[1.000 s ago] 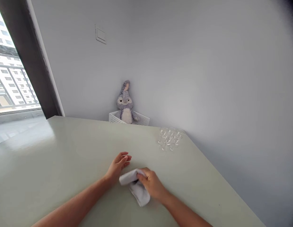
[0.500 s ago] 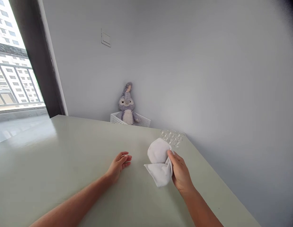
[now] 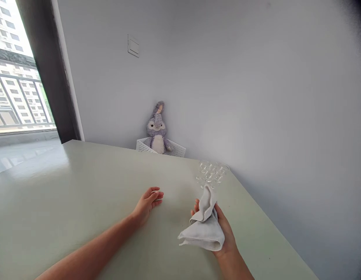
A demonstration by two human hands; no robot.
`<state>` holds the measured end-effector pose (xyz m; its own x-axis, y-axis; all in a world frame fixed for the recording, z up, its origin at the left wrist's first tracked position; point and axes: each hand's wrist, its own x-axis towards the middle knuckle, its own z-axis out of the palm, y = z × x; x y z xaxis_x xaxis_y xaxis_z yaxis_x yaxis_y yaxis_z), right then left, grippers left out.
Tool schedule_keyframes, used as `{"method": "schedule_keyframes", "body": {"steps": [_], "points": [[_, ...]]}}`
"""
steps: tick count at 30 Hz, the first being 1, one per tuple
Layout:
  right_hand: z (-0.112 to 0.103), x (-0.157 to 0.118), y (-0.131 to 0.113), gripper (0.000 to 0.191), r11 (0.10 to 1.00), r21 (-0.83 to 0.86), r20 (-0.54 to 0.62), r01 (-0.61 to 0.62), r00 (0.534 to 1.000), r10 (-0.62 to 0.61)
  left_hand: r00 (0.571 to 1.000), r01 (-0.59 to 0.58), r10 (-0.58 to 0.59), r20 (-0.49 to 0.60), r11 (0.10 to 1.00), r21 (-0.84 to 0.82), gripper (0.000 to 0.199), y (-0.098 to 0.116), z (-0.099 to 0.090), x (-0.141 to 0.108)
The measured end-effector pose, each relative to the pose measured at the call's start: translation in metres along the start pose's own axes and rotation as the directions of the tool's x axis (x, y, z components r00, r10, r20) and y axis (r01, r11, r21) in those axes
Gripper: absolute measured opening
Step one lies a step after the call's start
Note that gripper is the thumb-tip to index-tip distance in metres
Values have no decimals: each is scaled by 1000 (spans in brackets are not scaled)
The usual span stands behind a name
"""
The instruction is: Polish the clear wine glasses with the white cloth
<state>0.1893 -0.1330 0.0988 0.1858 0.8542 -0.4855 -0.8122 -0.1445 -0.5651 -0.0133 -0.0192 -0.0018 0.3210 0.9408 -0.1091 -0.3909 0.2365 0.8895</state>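
A folded white cloth (image 3: 205, 231) lies across the palm of my right hand (image 3: 226, 235), whose fingers curl round it from below. Part of the cloth stands up in a fold, and its lower part hangs out to the left. My left hand (image 3: 148, 202) rests on its side on the pale green table (image 3: 110, 194), fingers loosely bent and apart, holding nothing. Just beyond the cloth, several small clear glass cups (image 3: 211, 173) stand close together near the table's back right corner.
Behind the table's far edge, a purple plush toy (image 3: 157, 134) sits in a white perforated basket (image 3: 177, 149). Grey walls meet behind it, one with a light switch (image 3: 133, 46). To the left, a dark frame (image 3: 49, 70) borders a view of a railing and buildings.
My right hand has turned palm up and come slightly nearer, and the cloth in it has folded over into a new shape. More of the glass cups show. My left hand stays put.
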Motion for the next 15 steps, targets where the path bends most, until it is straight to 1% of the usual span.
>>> {"method": "schedule_keyframes", "body": {"steps": [1,2,4,6,8,9,10,12,13,14,15], "points": [[-5,3,3,24,999,26,-24,-23,999,23,1000,-2,2,3,1000,-3,34,0,0,0],[-10,5,5,24,999,41,-59,-16,998,18,1000,-4,4,8,1000,-4,34,1,0,0],[-20,8,3,26,999,35,-127,33,991,-28,1000,-4,4,13,1000,0,35,1,1,0],[-31,7,-4,28,995,-9,-168,97,981,-97,1000,-5,4,13,1000,7,35,2,2,-1],[-39,2,-11,32,980,-75,-156,186,968,-196,1000,-5,5,12,1000,13,35,3,2,-2],[-42,-1,-14,35,962,-106,-142,252,954,-265,1000,-6,6,12,1000,14,35,3,2,-2],[-43,-4,-17,38,934,-130,-130,332,929,-348,1000,-6,6,13,1000,16,35,3,3,-3],[-39,-7,-18,44,859,-174,-149,481,850,-506,1000,-6,6,15,1000,15,34,3,3,-3],[-34,-6,-17,47,824,-214,-185,525,807,-561,1000,-6,6,16,1000,14,34,2,3,-3],[-28,-4,-14,50,800,-272,-224,535,773,-593,1000,-5,5,18,1000,11,34,2,3,-3],[-21,1,-10,52,782,-344,-240,519,757,-608,1000,-4,3,19,1000,7,34,2,3,-3]]}}
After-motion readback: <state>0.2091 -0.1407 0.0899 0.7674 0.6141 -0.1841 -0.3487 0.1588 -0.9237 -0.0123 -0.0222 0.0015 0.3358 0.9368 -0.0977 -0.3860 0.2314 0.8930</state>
